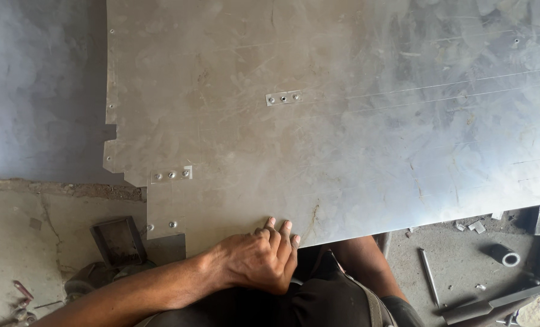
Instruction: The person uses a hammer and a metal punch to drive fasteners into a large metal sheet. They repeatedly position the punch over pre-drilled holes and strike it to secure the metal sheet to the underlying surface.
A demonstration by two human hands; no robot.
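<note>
A large scuffed metal sheet (342, 121) fills most of the view. My left hand (258, 260) reaches in from the lower left and holds the sheet's near edge, fingers curled together on top and thumb hidden underneath. A small riveted strip (283, 97) is fixed near the sheet's middle. Another riveted strip (171, 175) sits at its stepped left corner, with two rivets (173, 224) below it. My right hand is out of sight.
Another grey sheet (39, 91) lies under the left side. On the concrete floor are a dark metal tray (119, 240) at lower left, a thin rod (429, 277), a short cylinder (503, 255) and metal bars (500, 303) at lower right. My knee (361, 254) is under the sheet's edge.
</note>
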